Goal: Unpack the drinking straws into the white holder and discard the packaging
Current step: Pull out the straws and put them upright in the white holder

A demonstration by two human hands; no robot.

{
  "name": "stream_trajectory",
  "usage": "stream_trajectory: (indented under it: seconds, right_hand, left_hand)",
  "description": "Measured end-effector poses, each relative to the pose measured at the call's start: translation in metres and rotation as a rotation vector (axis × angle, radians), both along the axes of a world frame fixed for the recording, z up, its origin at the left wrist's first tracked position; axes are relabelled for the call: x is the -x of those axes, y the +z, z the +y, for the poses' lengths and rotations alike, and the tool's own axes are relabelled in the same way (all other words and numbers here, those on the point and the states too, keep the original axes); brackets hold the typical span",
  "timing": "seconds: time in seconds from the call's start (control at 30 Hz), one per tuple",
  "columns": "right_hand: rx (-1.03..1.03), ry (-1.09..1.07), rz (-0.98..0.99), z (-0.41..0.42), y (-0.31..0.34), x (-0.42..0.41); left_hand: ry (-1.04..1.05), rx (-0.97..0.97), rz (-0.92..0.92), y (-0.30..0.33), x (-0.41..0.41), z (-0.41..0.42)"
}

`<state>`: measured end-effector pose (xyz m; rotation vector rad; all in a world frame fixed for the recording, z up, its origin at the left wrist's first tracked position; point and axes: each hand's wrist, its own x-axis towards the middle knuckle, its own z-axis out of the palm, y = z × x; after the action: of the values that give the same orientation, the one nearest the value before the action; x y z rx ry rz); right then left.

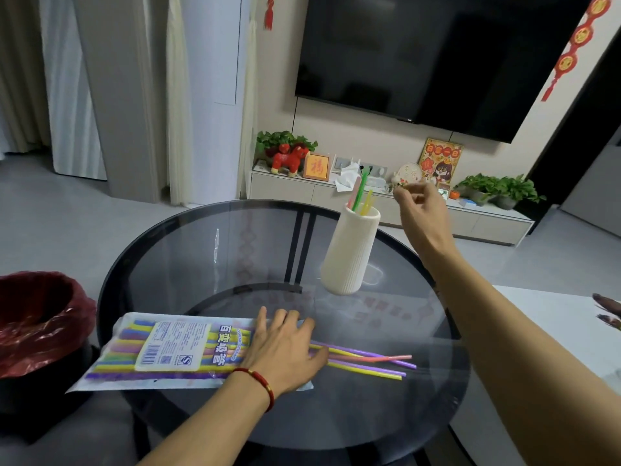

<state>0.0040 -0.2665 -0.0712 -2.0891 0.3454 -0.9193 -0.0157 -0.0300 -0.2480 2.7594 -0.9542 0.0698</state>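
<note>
A clear plastic pack of coloured drinking straws [168, 353] lies on the round glass table [208, 250], its open end to the right. My left hand [285, 348] presses flat on that open end. Several loose straws [369, 361] stick out from under the hand toward the right. The white ribbed holder [349, 253] stands at the back of the table with pink, green and yellow straws [361, 196] in it. My right hand [420, 210] hovers above and right of the holder's mouth, fingers loosely curled, holding nothing that I can see.
A bin with a dark red liner [37, 317] stands left of the table. A white surface [554, 327] lies to the right. Behind are a TV cabinet [369, 196] with plants and ornaments, and a large dark screen [430, 55].
</note>
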Motion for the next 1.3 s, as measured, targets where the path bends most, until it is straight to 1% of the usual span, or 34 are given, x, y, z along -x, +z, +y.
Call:
stream_trajectory:
  seconds: [0.03, 0.07, 0.1, 0.17, 0.23, 0.3, 0.33, 0.4, 0.5, 0.6, 0.7, 0.87, 1.03, 1.1, 1.2, 1.23, 1.3]
  right_hand:
    - [0.084, 0.011, 0.005, 0.001, -0.007, 0.013]
    - [0.166, 0.051, 0.055, 0.002, -0.017, 0.025]
    - [0.238, 0.116, 0.154, 0.003, -0.03, 0.039]
    - [0.36, 0.279, 0.434, 0.006, -0.06, 0.06]
    - [0.471, 0.398, 0.7, 0.01, -0.097, 0.078]
    - [0.589, 0.441, 0.829, 0.016, -0.134, 0.091]
    - [0.648, 0.427, 0.832, 0.019, -0.15, 0.095]
    - [0.739, 0.385, 0.746, 0.024, -0.17, 0.1]
    - [0.758, 0.426, 0.629, 0.029, -0.175, 0.1]
    - [0.847, 0.481, 0.586, 0.037, -0.174, 0.102]
    - [0.958, 0.48, 0.577, 0.045, -0.173, 0.105]
    - [1.089, 0.42, 0.609, 0.04, -0.163, 0.108]
    - [1.042, 0.426, 0.636, 0.026, -0.15, 0.114]
    - [1.05, 0.378, 0.619, 0.023, -0.147, 0.116]
    - [1.149, 0.223, 0.612, 0.021, -0.133, 0.123]
    - [1.151, 0.184, 0.557, 0.021, -0.127, 0.125]
    - [1.054, 0.115, 0.274, 0.023, -0.119, 0.133]
  left_hand:
    - [-0.01, -0.028, -0.009, 0.0, 0.001, 0.001]
    - [-0.021, -0.052, -0.016, 0.001, 0.0, 0.002]
    - [-0.035, -0.079, -0.006, 0.001, 0.001, 0.003]
    - [-0.063, -0.12, 0.039, 0.0, 0.001, 0.007]
    - [-0.093, -0.167, 0.078, -0.002, 0.001, 0.01]
    - [-0.109, -0.172, 0.091, -0.004, 0.0, 0.012]
    - [-0.112, -0.163, 0.093, -0.004, 0.0, 0.012]
    - [-0.116, -0.141, 0.089, -0.004, 0.0, 0.012]
    - [-0.126, -0.125, 0.081, -0.004, 0.0, 0.014]
    - [-0.13, -0.124, 0.042, -0.002, 0.0, 0.015]
    - [-0.133, -0.135, 0.019, 0.0, 0.004, 0.013]
    - [-0.086, -0.163, 0.039, 0.002, 0.009, 0.009]
    - [-0.084, -0.15, 0.049, 0.005, 0.007, 0.007]
    - [-0.093, -0.154, 0.04, 0.005, 0.009, 0.006]
    - [-0.082, -0.175, 0.026, 0.007, 0.01, 0.003]
    - [-0.072, -0.174, 0.018, 0.008, 0.01, 0.003]
    - [-0.045, -0.142, 0.008, 0.01, 0.01, 0.002]
